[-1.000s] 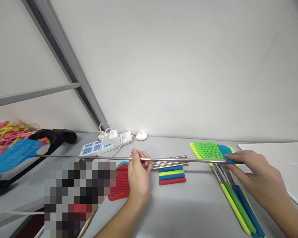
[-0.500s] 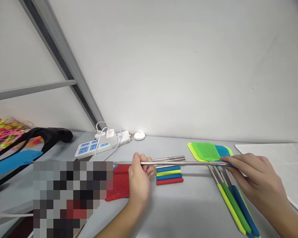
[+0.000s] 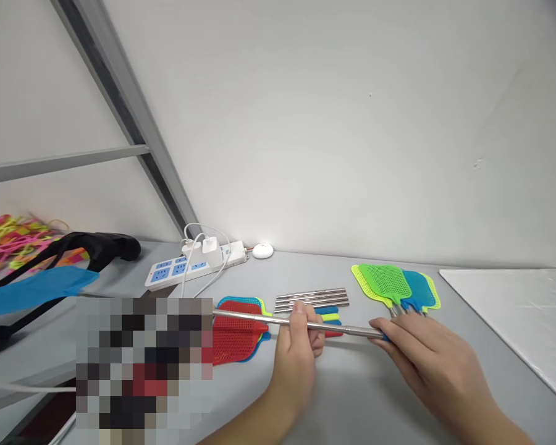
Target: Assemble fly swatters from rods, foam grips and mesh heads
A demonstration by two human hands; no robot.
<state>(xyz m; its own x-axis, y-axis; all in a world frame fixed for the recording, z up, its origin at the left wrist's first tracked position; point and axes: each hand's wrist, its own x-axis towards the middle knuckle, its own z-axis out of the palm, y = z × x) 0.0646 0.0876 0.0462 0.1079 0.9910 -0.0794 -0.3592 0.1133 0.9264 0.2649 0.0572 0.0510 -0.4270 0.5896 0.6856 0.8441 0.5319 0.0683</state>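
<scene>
My left hand is closed around the thin metal shaft of a telescopic fly swatter. My right hand grips its other end, where a bit of blue handle shows at the fingertips. The shaft runs left into a pixelated patch. A blurred blue blade beyond lines up with it, but the join is hidden. Under the shaft lie a red mesh swatter head and several loose metal rods. Coloured handles are partly covered by my left hand. Green and blue swatters fan out behind my right hand.
A white power strip with plugs and cables stands near the wall, beside a small white case. Further left are a black strap-like object and a colourful pile. A white board lies right.
My hands have come closer together along the shaft, and its visible length has shortened. My right hand has moved left and lower; the shaft now tilts down to the right.
</scene>
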